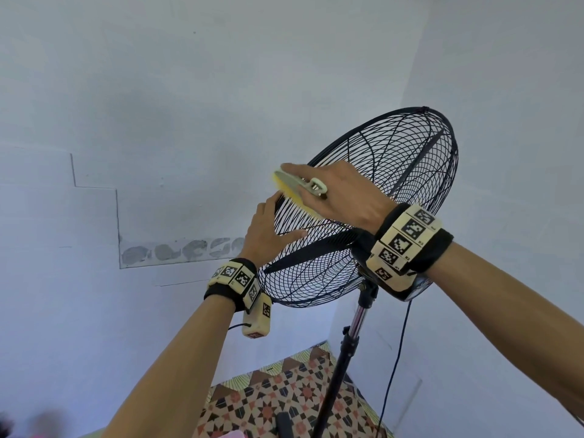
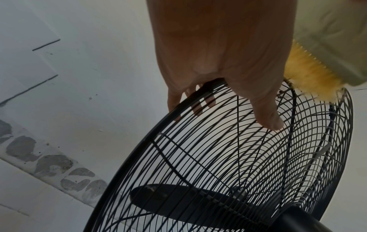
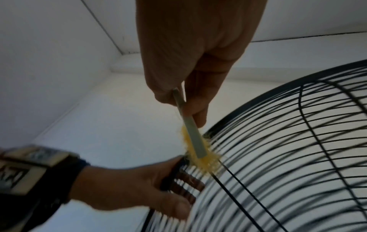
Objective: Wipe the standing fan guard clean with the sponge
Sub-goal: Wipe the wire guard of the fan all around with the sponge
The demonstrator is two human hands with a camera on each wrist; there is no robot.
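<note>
The black wire fan guard [image 1: 395, 159] is tilted upward on its stand. My left hand [image 1: 268, 222] grips its left rim; the fingers hook over the rim and the thumb lies on the wires, as the left wrist view shows with the hand [image 2: 218, 55] on the guard [image 2: 218, 157]. My right hand [image 1: 335, 191] holds the sponge [image 1: 286, 184], a yellow bristly pad on a pale handle, pressed against the rim just above the left hand. In the right wrist view the right hand [image 3: 188, 55] pinches the handle and the sponge [image 3: 198, 150] touches the guard [image 3: 298, 141].
A dark fan blade [image 1: 316, 251] sits inside the guard. Below it the pole [image 1: 357, 327] runs down beside a hanging cable [image 1: 398, 358]. A patterned floor covering [image 1: 284, 393] lies underneath. White walls with grey patches [image 1: 183, 251] stand close behind and to the right.
</note>
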